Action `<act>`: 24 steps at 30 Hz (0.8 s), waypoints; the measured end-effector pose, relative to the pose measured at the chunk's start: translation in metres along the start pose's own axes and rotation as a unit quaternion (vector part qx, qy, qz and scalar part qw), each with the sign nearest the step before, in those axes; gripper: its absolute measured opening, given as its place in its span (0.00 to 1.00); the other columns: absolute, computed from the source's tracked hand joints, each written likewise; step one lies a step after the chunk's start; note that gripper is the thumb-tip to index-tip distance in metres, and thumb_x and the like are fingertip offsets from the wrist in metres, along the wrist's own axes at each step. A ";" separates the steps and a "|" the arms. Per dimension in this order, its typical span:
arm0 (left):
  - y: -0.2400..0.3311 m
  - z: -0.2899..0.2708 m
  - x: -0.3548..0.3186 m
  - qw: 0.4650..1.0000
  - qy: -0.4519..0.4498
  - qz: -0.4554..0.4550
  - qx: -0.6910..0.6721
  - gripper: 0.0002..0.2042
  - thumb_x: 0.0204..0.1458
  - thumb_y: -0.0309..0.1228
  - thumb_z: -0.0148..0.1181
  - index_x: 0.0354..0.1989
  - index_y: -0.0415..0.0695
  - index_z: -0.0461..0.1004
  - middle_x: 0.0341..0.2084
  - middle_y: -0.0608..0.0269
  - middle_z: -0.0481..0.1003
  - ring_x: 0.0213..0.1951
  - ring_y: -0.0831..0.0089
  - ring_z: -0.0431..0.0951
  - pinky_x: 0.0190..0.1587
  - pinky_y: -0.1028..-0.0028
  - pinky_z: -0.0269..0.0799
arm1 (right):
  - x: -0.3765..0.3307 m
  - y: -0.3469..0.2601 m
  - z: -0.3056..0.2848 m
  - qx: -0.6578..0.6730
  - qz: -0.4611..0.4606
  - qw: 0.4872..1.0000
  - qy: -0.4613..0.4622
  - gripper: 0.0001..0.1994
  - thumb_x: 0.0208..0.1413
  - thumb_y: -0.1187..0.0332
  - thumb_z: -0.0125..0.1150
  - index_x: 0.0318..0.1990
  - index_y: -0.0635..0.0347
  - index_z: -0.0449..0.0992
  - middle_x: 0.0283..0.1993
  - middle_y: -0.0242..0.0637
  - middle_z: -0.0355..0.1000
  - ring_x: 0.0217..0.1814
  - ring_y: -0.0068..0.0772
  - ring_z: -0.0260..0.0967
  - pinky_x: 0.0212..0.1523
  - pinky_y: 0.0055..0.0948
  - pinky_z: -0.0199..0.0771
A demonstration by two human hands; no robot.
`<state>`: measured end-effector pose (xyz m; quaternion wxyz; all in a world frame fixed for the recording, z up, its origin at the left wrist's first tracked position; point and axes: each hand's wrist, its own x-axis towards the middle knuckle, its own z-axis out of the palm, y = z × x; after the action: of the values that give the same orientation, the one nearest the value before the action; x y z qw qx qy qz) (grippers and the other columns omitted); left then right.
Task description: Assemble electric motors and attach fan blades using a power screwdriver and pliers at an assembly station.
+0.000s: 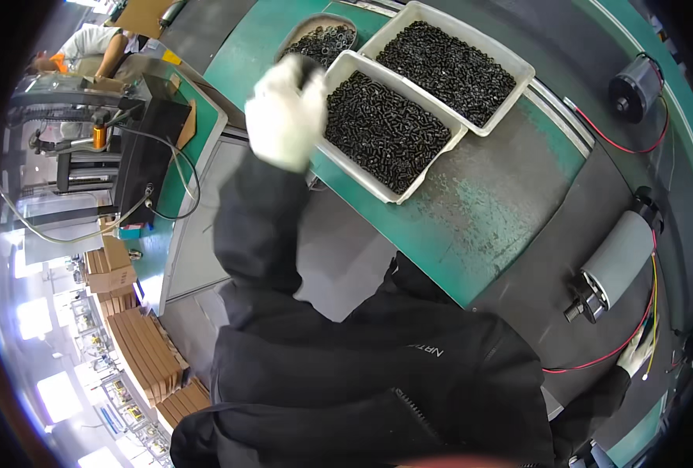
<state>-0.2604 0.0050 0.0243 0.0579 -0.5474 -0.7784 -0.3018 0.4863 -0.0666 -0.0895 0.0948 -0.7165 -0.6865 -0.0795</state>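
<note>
My left hand [284,117], in a white glove, is raised at the near left side of a white bin [448,148] of small black cylindrical parts [385,129]. Motion smears its fingers; a dark patch shows between them, and I cannot tell whether it is a held part. Just beyond lies a round tray [288,39] of small dark rings [323,45]. Far to the right, my gloved right hand [635,355] is beside red and yellow wires [655,312] from a grey cylindrical motor [620,253]. Its fingers are partly hidden at the dark rim.
A second white bin [510,109] of black parts stands behind the first on the worn green table [510,210]. Another motor [635,87] with a red wire lies on the dark surface at right. Left are a machine [143,140], stacked cardboard [143,355] and another person [101,51].
</note>
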 end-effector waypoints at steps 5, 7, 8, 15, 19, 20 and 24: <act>-0.105 0.049 0.091 0.983 -0.084 0.057 0.153 0.13 0.51 0.36 0.56 0.41 0.42 0.76 0.36 0.48 0.77 0.42 0.54 0.77 0.47 0.64 0.71 | 0.000 -0.017 0.012 0.017 0.038 0.997 0.063 0.29 0.62 0.45 0.40 0.63 0.53 0.62 0.61 0.51 0.61 0.64 0.51 0.55 0.63 0.43 0.52; -0.117 0.070 0.111 0.979 -0.089 0.074 0.167 0.14 0.51 0.36 0.56 0.41 0.41 0.76 0.37 0.48 0.77 0.43 0.54 0.76 0.47 0.64 0.71 | -0.007 0.000 0.017 0.036 0.066 0.994 0.080 0.29 0.62 0.45 0.40 0.63 0.53 0.62 0.60 0.51 0.62 0.63 0.51 0.56 0.62 0.43 0.54; -0.123 0.078 0.117 0.978 -0.092 0.079 0.171 0.14 0.50 0.37 0.57 0.42 0.41 0.76 0.37 0.48 0.76 0.43 0.54 0.76 0.47 0.63 0.71 | -0.009 0.004 0.017 0.058 0.088 0.990 0.097 0.30 0.61 0.44 0.40 0.63 0.54 0.62 0.60 0.51 0.62 0.62 0.51 0.57 0.61 0.43 0.55; -0.103 0.080 0.114 0.965 -0.174 0.069 0.184 0.15 0.49 0.37 0.59 0.40 0.38 0.75 0.40 0.44 0.75 0.45 0.51 0.75 0.48 0.62 0.70 | -0.008 0.001 0.017 0.054 0.132 0.982 0.126 0.25 0.63 0.52 0.44 0.60 0.58 0.65 0.59 0.48 0.64 0.61 0.48 0.60 0.61 0.40 0.57; -0.102 0.082 0.107 0.964 -0.175 0.067 0.187 0.14 0.50 0.37 0.58 0.39 0.38 0.74 0.41 0.44 0.74 0.44 0.49 0.75 0.47 0.60 0.71 | -0.002 -0.005 0.016 0.019 0.139 0.983 0.118 0.20 0.63 0.60 0.46 0.58 0.60 0.67 0.58 0.48 0.66 0.61 0.45 0.61 0.60 0.38 0.59; -0.102 0.083 0.106 0.967 -0.147 0.085 0.192 0.14 0.51 0.37 0.57 0.40 0.39 0.73 0.41 0.44 0.74 0.44 0.49 0.75 0.47 0.60 0.71 | -0.002 -0.006 0.015 0.017 0.140 0.983 0.118 0.20 0.63 0.60 0.46 0.58 0.60 0.67 0.58 0.48 0.66 0.61 0.45 0.61 0.60 0.38 0.59; -0.088 0.066 0.101 0.986 -0.070 0.119 0.090 0.13 0.54 0.35 0.54 0.42 0.40 0.70 0.37 0.45 0.75 0.43 0.47 0.74 0.45 0.59 0.70 | -0.006 -0.004 0.003 0.012 0.122 0.975 0.187 0.20 0.64 0.58 0.45 0.57 0.62 0.68 0.55 0.48 0.68 0.57 0.44 0.66 0.57 0.36 0.63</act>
<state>-0.3627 0.1034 -0.0224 0.0879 -0.6486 -0.7337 -0.1825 0.4815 -0.0718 -0.0943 0.2389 -0.7661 -0.5651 -0.1916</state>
